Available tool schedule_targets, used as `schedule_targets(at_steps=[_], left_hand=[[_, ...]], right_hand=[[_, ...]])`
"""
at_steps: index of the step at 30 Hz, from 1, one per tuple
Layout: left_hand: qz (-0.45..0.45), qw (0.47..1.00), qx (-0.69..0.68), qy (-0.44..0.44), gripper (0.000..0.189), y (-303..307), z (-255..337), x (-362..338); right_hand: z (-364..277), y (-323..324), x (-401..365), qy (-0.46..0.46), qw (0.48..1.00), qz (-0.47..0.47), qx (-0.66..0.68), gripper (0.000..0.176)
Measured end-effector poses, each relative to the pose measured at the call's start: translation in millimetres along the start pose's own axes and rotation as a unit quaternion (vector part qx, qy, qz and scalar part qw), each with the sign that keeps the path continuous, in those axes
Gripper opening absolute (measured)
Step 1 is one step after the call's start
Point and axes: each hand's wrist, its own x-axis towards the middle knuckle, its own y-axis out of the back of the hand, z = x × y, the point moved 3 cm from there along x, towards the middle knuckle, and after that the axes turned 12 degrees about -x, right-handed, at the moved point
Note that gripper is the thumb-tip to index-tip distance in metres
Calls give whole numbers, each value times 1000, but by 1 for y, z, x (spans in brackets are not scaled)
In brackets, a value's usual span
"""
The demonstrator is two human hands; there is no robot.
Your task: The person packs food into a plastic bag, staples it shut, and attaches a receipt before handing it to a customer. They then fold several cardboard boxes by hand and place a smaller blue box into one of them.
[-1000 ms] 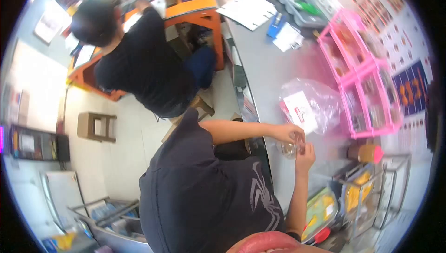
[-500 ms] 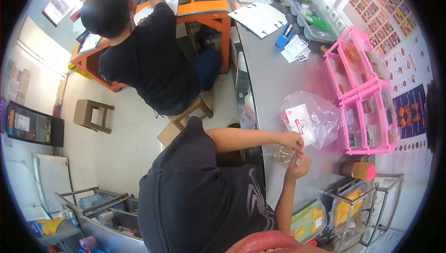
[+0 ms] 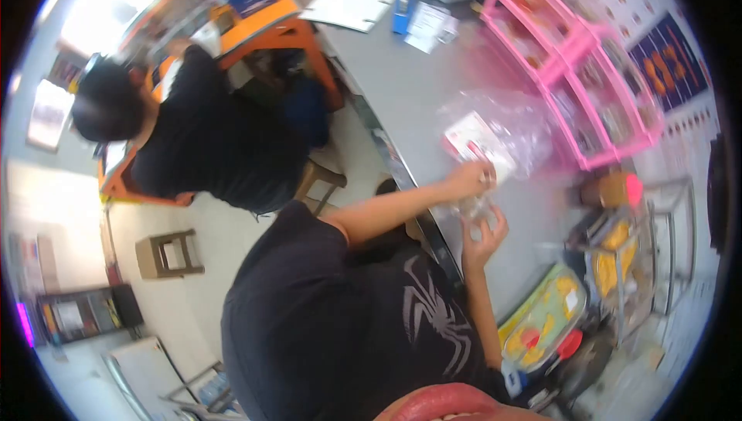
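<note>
On the grey counter (image 3: 371, 65) a small clear plastic bag (image 3: 470, 206) lies between my two hands, blurred, its contents hard to make out. My left hand (image 3: 470, 180) has its fingers curled closed at the bag's upper side. Just below, my right hand (image 3: 484, 242) has thumb and fingers curved apart, fingertips against or close to the plastic. Past my left hand lies a white box with red print (image 3: 473, 136), on or in a large clear plastic bag (image 3: 533, 131).
Pink baskets with packets (image 3: 568, 65) stand along the wall side. Nearby are a jar with a pink lid (image 3: 610, 189), a metal rack (image 3: 672, 204) and a tray of yellow food (image 3: 545, 317). A person in black (image 3: 224, 135) sits at an orange desk (image 3: 282, 34).
My hands, pinched together before, are now apart, the left farther up the counter. The view has turned, shifting the counter and baskets up and showing more of the food tray.
</note>
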Motion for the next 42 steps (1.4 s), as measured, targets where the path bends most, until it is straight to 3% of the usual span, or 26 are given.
schedule_targets(at_steps=[1,2,3,4,5,10,14,17,20,22,24,26,29,33,35,37,42], left_hand=[[6,996,26,-80,34,-1,1,9],[-3,997,5,-78,41,2,21,17],[-10,997,-17,-78,48,7,42,28],[-16,990,43,-132,49,7,48,43],[-15,977,102,-187,51,4,52,59],[-56,918,348,-182,64,-26,26,122],[-175,884,431,-49,45,-36,20,139],[-145,882,436,-105,30,-32,4,144],[-42,982,156,-99,24,16,19,146],[15,998,53,21,25,69,57,136],[67,989,-132,30,22,118,76,123],[60,982,-177,-32,20,155,91,112],[11,919,-392,-36,16,184,85,110],[-7,928,-372,-4,11,201,91,110],[-51,932,-357,23,10,208,87,114],[-33,922,-385,34,13,203,107,112],[3,902,-430,-37,13,203,91,130]], right_hand=[[0,2,6,-24,999,-32,34,40],[-2,2,14,-49,995,-58,67,54],[-3,2,20,-23,995,-78,56,65],[-4,2,26,5,994,-98,48,76],[-7,4,33,11,990,-135,31,78],[-15,1,39,-6,964,-258,-58,82],[-14,0,40,-29,967,-248,-50,84],[-12,0,43,-49,966,-250,-48,85],[-12,7,55,-80,955,-281,-49,84],[-8,16,65,-124,935,-332,-33,81],[-12,40,85,-112,931,-347,-19,77],[-19,73,112,-77,936,-343,3,75],[-37,113,167,2,961,-274,40,72],[-64,118,239,41,983,-181,7,71],[-70,95,269,74,984,-160,7,72],[-70,59,289,123,981,-149,31,73],[-57,-37,281,123,969,-208,54,72]])
